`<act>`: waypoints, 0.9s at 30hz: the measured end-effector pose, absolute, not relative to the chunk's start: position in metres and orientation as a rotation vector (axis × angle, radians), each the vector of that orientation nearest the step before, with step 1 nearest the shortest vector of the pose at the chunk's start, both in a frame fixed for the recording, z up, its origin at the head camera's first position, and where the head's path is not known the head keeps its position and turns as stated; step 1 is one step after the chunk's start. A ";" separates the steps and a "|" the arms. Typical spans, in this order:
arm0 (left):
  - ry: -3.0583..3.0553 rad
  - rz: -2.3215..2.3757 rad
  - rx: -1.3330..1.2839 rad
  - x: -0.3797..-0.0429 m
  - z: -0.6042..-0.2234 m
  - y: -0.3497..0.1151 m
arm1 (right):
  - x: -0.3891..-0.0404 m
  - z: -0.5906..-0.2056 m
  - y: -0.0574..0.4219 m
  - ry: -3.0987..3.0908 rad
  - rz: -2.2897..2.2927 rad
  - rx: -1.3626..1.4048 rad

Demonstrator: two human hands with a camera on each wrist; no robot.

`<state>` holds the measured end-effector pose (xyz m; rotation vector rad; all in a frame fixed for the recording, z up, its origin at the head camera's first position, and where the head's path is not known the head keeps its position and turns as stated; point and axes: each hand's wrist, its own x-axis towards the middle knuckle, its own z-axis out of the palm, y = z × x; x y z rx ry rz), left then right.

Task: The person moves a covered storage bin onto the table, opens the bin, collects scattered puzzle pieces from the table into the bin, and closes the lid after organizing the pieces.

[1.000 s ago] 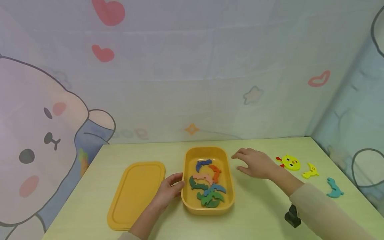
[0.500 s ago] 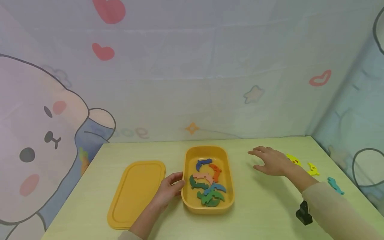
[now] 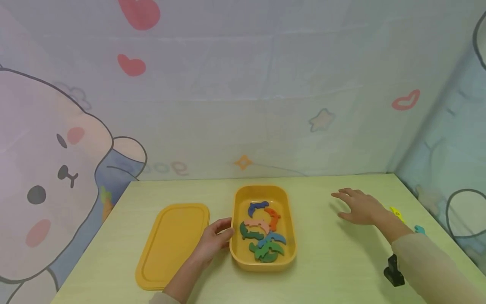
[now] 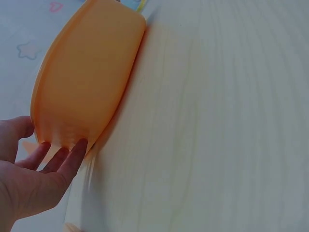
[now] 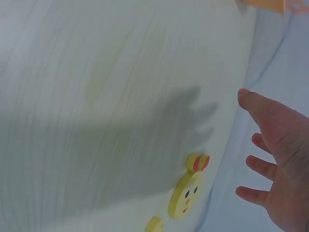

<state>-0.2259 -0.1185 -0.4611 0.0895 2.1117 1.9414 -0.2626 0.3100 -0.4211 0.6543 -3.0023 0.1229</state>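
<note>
My left hand (image 3: 213, 240) holds the yellow box (image 3: 263, 267) at its left side, thumb at the rim and fingers against the outer wall (image 4: 87, 72). Inside lie several crescent-like animal pieces, among them a dark blue piece (image 3: 258, 206), an orange piece (image 3: 273, 218), a pink piece (image 3: 258, 224) and a green piece (image 3: 268, 250). My right hand (image 3: 358, 207) hovers over the table at the right, fingers spread, holding nothing. Nearest to it is a yellow round-faced piece (image 5: 186, 195) with red on its ears, hidden behind this hand in the head view.
A flat yellow lid (image 3: 172, 245) lies left of the box. Right of my right forearm show a small yellow piece (image 3: 396, 213) and a teal piece (image 3: 419, 229), partly covered. A black object (image 3: 393, 271) appears beside the right sleeve. A printed cloth (image 3: 243, 105) hangs behind.
My right hand has moved right, away from the box, and now covers the yellow round-faced piece in the head view. My left hand and the box have stayed in place.
</note>
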 end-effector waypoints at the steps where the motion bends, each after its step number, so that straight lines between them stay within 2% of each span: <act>1: 2.111 1.943 0.092 -0.226 -0.461 -0.119 | -0.263 -0.421 0.313 -3.006 0.129 0.640; 27: 2.105 1.958 0.102 -0.228 -0.468 -0.119 | -0.263 -0.437 0.362 -3.136 0.205 0.394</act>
